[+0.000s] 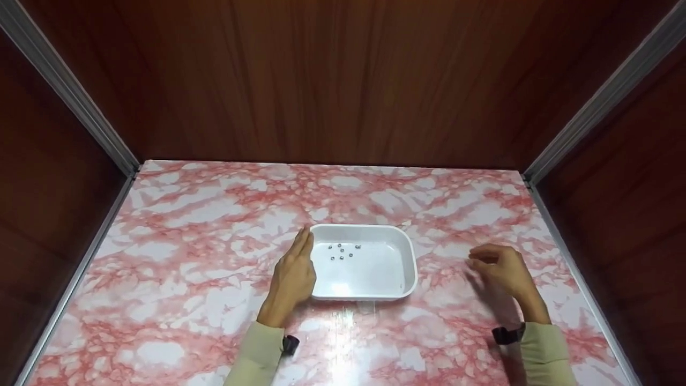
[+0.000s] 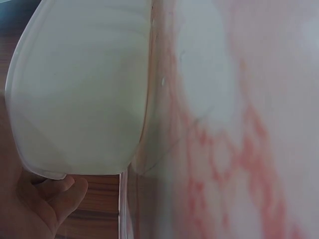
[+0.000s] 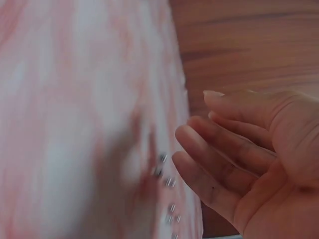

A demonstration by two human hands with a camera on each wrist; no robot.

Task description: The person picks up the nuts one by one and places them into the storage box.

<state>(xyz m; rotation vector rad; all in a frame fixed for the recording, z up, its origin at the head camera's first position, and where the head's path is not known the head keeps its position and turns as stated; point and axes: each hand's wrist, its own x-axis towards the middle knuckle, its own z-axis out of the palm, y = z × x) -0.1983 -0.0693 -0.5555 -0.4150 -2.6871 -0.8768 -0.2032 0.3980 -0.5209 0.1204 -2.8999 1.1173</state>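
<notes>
A white rectangular tray (image 1: 375, 273) with rounded corners sits on the marbled table. Inside it, towards the left, lie several tiny silvery metal pieces (image 1: 342, 250). My left hand (image 1: 292, 268) holds the tray's left side, its back partly covering the rim. From the left wrist, the tray's outer wall (image 2: 84, 89) fills much of the view, and bent fingers (image 2: 70, 196) touch its rim. To the right of the tray and apart from it, my right hand (image 1: 501, 268) hovers above the table, fingers loosely bent and holding nothing.
The pink-and-white marbled table (image 1: 203, 241) is enclosed by dark wooden panels (image 1: 332, 80) with grey metal corner strips (image 1: 605, 91). In the right wrist view, several small metal pieces (image 3: 170, 182) show on a pale pink surface beyond the fingers.
</notes>
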